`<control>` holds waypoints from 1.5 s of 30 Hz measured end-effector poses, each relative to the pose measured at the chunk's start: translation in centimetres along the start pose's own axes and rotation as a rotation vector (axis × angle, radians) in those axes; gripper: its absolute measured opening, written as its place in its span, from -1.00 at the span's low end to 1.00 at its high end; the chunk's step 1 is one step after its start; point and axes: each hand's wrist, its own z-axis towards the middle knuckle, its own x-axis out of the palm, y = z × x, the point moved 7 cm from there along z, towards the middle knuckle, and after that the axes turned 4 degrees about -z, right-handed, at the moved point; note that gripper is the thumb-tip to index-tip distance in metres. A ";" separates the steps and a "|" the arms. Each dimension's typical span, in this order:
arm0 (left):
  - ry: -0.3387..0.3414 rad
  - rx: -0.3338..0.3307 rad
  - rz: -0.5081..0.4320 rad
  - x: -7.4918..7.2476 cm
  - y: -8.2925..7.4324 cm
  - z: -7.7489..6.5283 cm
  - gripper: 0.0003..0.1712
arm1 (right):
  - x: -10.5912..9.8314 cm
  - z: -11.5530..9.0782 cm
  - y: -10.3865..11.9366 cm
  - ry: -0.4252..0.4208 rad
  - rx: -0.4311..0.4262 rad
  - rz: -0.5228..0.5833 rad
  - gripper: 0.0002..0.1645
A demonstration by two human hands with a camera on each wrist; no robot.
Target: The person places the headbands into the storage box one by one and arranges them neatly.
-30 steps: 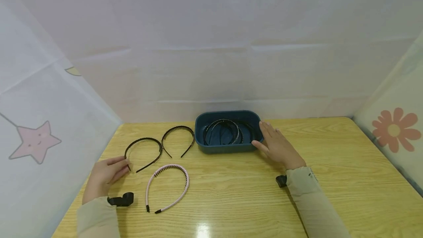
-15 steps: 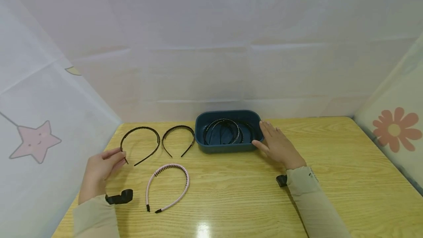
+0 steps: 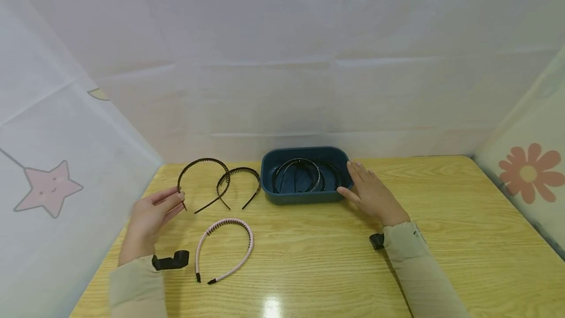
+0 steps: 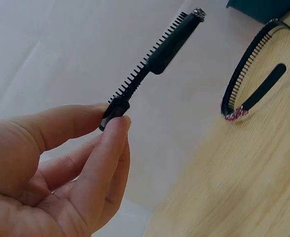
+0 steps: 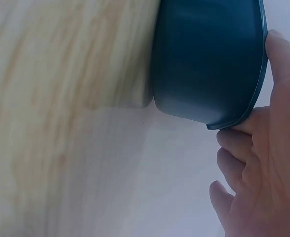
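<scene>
One end of a black headband (image 3: 203, 159) is pinched between the thumb and fingers of the left hand (image 3: 156, 215), above the far left of the desk (image 3: 318, 269); in the head view it is seen across a second black headband (image 3: 238, 169), though a gap between them is shown by the left wrist view; a pink headband (image 3: 228, 221) is laid nearer; to the right, a blue box (image 3: 304, 199) with several headbands (image 3: 300, 160) inside is touched at its right end by the right hand (image 3: 372, 198), whose thumb and fingers are spread. Because only one thin end is gripped, the toothed loop could be swung or twisted loose; if it were lowered or swept right, the second black headband could be snagged and dragged; the blue box could be shifted leftward if pressed too hard; further tangling could be caused by loops crossed inside it.
</scene>
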 end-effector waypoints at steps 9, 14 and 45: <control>0.064 0.060 0.022 3.5 -0.1 0.3 -0.21 | 0.1 0.0 -0.1 0.002 0.003 0.001 0.01; 0.062 0.072 0.000 5.6 0.1 0.5 -0.26 | 0.1 0.1 -0.2 0.002 0.005 0.002 0.01; 0.041 0.104 -0.190 14.3 2.3 0.5 -0.47 | 0.3 0.2 -0.3 0.012 0.012 -0.002 0.05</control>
